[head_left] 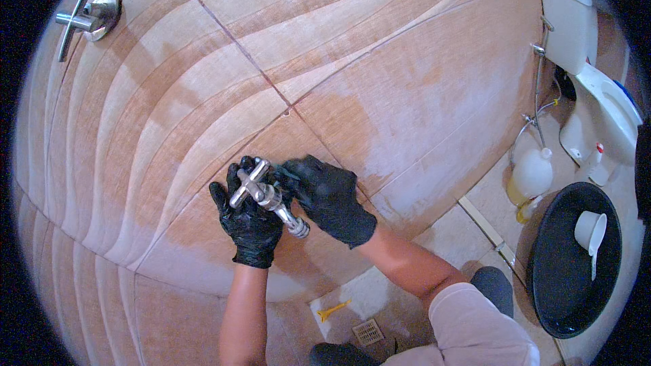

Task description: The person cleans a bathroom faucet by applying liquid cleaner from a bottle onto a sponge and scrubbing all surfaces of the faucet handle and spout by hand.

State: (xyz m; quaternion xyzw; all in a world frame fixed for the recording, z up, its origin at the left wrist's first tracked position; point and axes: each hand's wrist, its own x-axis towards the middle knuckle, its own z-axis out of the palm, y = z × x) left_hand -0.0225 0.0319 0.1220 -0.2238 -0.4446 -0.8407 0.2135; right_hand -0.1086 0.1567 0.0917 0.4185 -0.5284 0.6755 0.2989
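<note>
A shiny chrome, cross-handled tap (271, 198) is gleaming before the tiled wall (434, 135). The left hand (252, 227) is supporting it, fingers lying spread; the right hand's (331, 195) fingers are pinching something dark green (287, 175).

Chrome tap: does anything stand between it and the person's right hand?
Nothing visible blocks the right hand from the chrome tap; only a dark green item, kind unclear, shows in its grip. The left hand is on the tap's other side.
</note>
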